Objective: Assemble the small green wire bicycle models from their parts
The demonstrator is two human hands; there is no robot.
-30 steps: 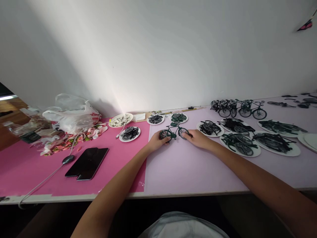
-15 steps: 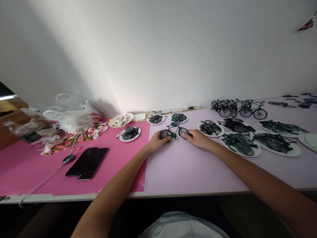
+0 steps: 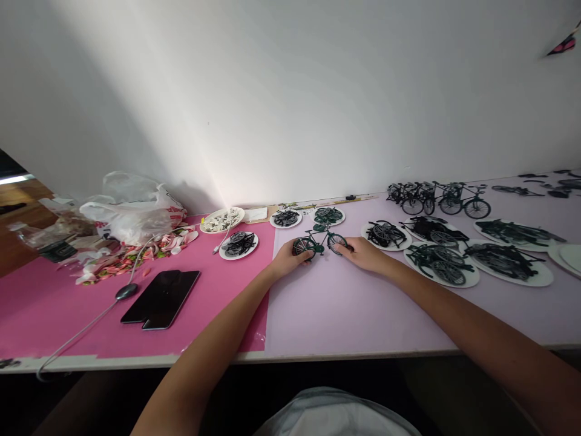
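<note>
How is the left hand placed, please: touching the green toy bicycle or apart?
Touching: head view shows left hand closed on the green toy bicycle.

Phone (image 3: 160, 299) left of model bicycle (image 3: 319, 241); parts plates (image 3: 454, 282) right (finished bicycles (image 3: 438, 198) behind).

From the bike (image 3: 319, 241), bare mat (image 3: 345, 309) lies open toward 6 o'clock. 2 small plates (image 3: 341, 219) close off 12 o'clock, big plates (image 3: 469, 280) crowd 3 o'clock, a dish (image 3: 252, 248) sits at 9 o'clock and a phone (image 3: 161, 290) at 8 o'clock.
</note>
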